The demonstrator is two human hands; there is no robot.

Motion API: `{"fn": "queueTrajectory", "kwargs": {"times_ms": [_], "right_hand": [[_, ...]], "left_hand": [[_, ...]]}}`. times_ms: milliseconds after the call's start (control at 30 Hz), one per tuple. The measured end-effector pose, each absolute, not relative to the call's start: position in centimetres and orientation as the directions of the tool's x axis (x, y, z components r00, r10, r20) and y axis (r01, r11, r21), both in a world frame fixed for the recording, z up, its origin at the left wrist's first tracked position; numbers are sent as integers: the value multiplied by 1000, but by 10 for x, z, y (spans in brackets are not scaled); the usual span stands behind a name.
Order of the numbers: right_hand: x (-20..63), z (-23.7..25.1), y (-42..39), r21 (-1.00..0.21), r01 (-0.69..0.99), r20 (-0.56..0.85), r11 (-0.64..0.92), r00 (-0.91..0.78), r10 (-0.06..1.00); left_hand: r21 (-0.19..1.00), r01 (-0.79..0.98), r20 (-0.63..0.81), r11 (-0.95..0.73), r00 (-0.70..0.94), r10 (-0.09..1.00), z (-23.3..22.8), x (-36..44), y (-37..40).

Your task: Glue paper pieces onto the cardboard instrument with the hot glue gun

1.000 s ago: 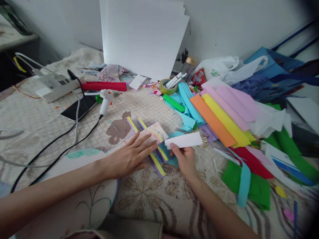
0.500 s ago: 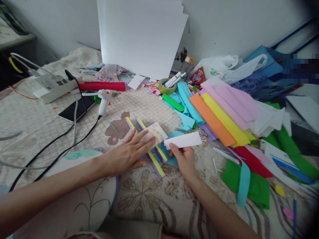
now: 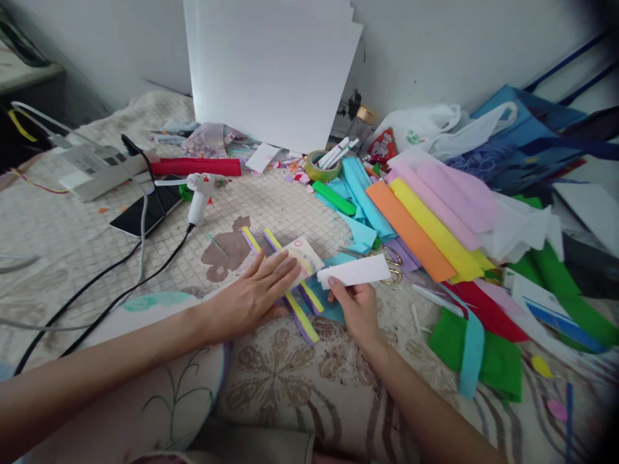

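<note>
card (image 3: pixel 305 251) lies near the middle of the table (image 3: pixel 280 200), partly hidden by our left hand. at the far left we see a white power strip (image 3: pixel 101 177), with a phone (image 3: pixel 140 212) just beside it. nearer us is a disc (image 3: pixel 159 419) with leaves drawn on it, our left forearm passing over it. a red roll (image 3: pixel 198 167) lies behind the glue gun (image 3: pixel 198 198), whose black cord runs towards us. our left hand (image 3: pixel 258 293) is spread flat, fingers stretched out over the card and two yellow and purple strips (image 3: pixel 305 320); the strips run slantwise, their ends showing on both sides of the hand. further back, a tape roll (image 3: pixel 319 174) has white pens (image 3: pixel 338 153) standing tilted in it. our right hand (image 3: pixel 360 312) pinches a white paper (image 3: pixel 355 269) by its near edge, just right of the card. beyond the paper we see gold scissors (image 3: pixel 400 276), partly covered, then orange (image 3: pixel 411 232), yellow (image 3: pixel 435 229) and pink sheets (image 3: pixel 459 193), and a green sheet (image 3: pixel 498 364) nearer us.
</note>
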State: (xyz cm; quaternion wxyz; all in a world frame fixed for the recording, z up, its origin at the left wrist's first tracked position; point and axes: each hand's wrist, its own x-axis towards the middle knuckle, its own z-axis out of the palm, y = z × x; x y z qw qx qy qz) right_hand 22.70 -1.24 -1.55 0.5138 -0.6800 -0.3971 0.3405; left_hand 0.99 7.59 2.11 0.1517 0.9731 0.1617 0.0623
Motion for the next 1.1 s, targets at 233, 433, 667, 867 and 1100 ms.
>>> {"fn": "queueTrajectory", "kwargs": {"times_ms": [233,433,667,867,1100], "right_hand": [[226,-14,-11,-967,200,-54,-159,449,892],[227,-14,-11,-972,175,-63,-156,447,892],[227,-16,-11,-966,204,-55,-160,441,896],[227,-15,-12,-964,212,-53,-161,437,898],[227,-16,-11,-971,179,-65,-157,433,899]], "left_hand": [[473,285,202,-834,886,418,29,14,83],[518,297,215,-802,862,458,31,35,105],[562,275,158,-780,890,428,32,53,119],[648,259,148,-716,880,452,37,55,121],[930,267,-50,-254,774,631,55,49,122]]}}
